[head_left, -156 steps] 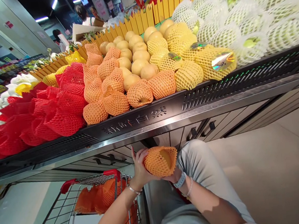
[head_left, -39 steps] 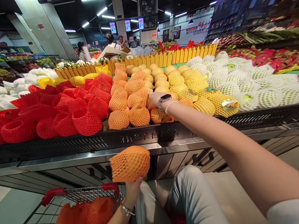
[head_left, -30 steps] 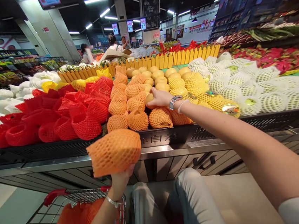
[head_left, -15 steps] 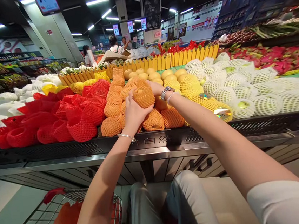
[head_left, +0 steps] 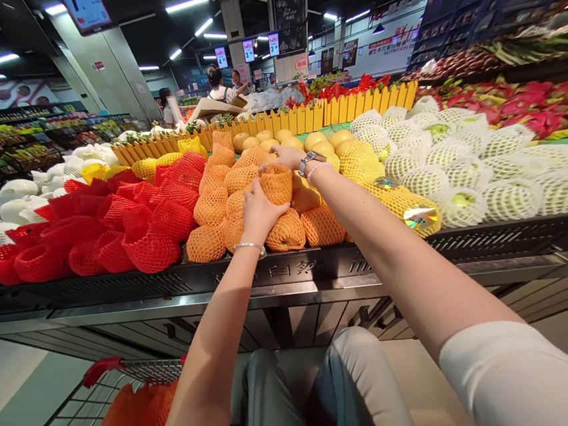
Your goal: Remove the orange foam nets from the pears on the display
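My left hand [head_left: 259, 210] is closed around the near left side of an orange foam fruit net [head_left: 277, 185], thumb along its lower edge. The net stands upright above the pile, its upper rim showing; whether a fruit fills it I cannot tell. At the far upper side of that net is my right hand [head_left: 288, 156], fingers curled at the rim and partly hidden. Just below and around lie other round fruits in orange foam nets [head_left: 286, 231]. Bare yellow-brown fruits [head_left: 315, 141] sit behind my right hand.
Red-netted fruits [head_left: 156, 218] lie to the left, yellow-netted ones [head_left: 359, 157] and white-netted ones [head_left: 460, 169] to the right. A black ledge [head_left: 120, 287] edges the display. Below left stands a wire cart [head_left: 53, 423] with orange-red netted goods. A yellow picket fence [head_left: 299, 116] runs behind.
The net has turned more upright, its rim now at the top. My right hand has risen from behind it to its upper edge. The view has shifted slightly.
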{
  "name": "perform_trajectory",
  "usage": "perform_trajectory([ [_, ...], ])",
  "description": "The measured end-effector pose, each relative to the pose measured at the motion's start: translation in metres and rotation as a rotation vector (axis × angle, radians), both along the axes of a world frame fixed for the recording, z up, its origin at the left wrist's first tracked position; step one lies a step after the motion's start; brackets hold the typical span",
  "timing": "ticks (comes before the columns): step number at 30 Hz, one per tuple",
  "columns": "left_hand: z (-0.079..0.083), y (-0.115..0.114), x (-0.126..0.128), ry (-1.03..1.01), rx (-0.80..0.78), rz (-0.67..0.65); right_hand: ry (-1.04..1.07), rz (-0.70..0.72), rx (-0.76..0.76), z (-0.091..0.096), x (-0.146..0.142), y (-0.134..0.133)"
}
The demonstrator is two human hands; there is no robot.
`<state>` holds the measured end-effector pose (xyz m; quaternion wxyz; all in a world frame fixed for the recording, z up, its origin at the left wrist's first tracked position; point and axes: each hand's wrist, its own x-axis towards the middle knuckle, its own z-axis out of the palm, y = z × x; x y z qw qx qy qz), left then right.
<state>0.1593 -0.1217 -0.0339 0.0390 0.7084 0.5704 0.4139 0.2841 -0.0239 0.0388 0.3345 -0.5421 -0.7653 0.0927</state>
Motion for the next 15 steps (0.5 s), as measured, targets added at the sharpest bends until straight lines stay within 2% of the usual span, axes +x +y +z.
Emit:
perform_trajectory([
  [3, 0.011, 0.008, 0.006, 0.099, -0.082, -0.042, -0.100, -0.034, -0.023, -0.003, 0.008, 0.000],
  [5, 0.013, 0.011, 0.010, 0.112, -0.107, -0.072, -0.072, -0.075, 0.028, -0.006, 0.014, -0.005],
  [10, -0.003, 0.018, 0.013, 0.090, -0.049, -0.070, 0.209, -0.199, 0.249, -0.015, 0.039, -0.021],
  [13, -0.011, 0.022, 0.008, 0.076, -0.039, -0.121, 0.371, -0.150, 0.428, -0.021, 0.061, -0.025],
  [15, -0.008, 0.016, 0.002, 0.064, 0.023, -0.213, 0.348, -0.025, 0.546, -0.023, 0.074, -0.032],
])
